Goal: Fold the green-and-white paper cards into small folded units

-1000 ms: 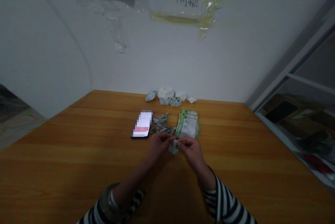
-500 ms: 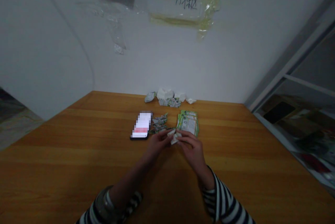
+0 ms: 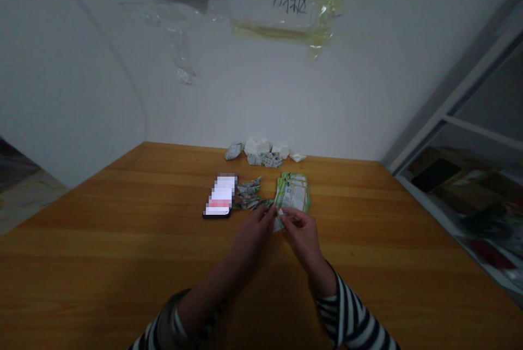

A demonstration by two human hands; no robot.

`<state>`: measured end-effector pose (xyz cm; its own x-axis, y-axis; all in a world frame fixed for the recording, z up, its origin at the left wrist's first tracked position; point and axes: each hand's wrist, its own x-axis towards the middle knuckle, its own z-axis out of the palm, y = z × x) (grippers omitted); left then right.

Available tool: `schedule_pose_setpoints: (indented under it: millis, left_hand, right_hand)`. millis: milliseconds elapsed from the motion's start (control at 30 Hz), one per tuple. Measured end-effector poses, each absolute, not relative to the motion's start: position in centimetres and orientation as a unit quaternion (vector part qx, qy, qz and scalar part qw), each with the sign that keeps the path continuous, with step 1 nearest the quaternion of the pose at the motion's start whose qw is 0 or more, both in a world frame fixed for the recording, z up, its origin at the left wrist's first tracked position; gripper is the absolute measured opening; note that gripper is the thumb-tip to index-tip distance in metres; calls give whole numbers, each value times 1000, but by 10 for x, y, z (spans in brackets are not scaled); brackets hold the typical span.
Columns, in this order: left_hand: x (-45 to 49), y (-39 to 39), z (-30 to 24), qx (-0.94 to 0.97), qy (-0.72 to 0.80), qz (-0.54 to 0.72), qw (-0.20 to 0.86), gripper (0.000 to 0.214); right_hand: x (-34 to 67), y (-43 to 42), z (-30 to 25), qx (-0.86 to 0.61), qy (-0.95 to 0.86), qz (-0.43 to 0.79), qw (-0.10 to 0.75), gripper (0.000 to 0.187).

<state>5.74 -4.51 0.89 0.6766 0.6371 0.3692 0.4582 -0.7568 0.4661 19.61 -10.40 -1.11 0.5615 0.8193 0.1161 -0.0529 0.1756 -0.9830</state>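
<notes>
Over the middle of the wooden table (image 3: pixel 351 284), both hands meet at a small whitish paper packet (image 3: pixel 277 224). My left hand (image 3: pixel 256 229) is closed, its fingertips pinched on the packet's left side and covering much of it. My right hand (image 3: pixel 303 233) pinches the other side with thumb and fingers. Just beyond the right fingers lies a fanned stack of green-and-white printed packets (image 3: pixel 295 196). Several crumpled green-and-white wrapper pieces (image 3: pixel 248 193) lie beyond the left hand.
A phone (image 3: pixel 220 194) with a lit, blurred screen lies left of the wrapper pieces. Crumpled white tissues (image 3: pixel 257 146) and more wrapper scraps (image 3: pixel 265 160) sit against the wall (image 3: pixel 261 94). At the right stands a shelf (image 3: pixel 445 175) holding boxes.
My left hand has turned and shifted right, closer to my right hand. More of the packet is now hidden behind the fingers. The things on the table have stayed put.
</notes>
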Motion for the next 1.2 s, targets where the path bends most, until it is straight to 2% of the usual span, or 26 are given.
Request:
schedule_pose_setpoints:
  millis: [67, 167, 400, 533, 700, 800, 900, 1033, 1200]
  left_hand:
    - [59, -48, 10, 909, 334, 208, 136, 44]
    - [61, -53, 12, 909, 359, 171, 125, 38]
    - [61, -56, 15, 902, 345, 196, 169, 33]
    - [60, -58, 18, 900, 345, 202, 175, 30]
    - [61, -60, 21, 897, 366, 191, 162, 22]
    - [62, -61, 19, 902, 356, 191, 152, 24]
    - [63, -60, 14, 895, 324, 235, 199, 26]
    - [62, -50, 9, 834, 293, 319, 343, 24]
    - [59, -36, 6, 766, 354, 314, 436, 16]
  right_hand:
    - [192, -104, -13, -558, -357, 318, 679, 23]
    - [186, -103, -17, -565, -378, 318, 661, 31]
    - [182, -103, -17, -531, -382, 342, 674, 31]
    - [183, -102, -17, -536, -367, 356, 672, 33]
    - [180, -104, -17, -539, -370, 347, 672, 26]
    - [180, -105, -20, -547, -359, 336, 677, 26]
    - [184, -104, -24, -553, -352, 319, 685, 26]
    - [194, -104, -25, -543, -397, 301, 676, 23]
    - [191, -109, -11, -549, -494, 265, 620, 30]
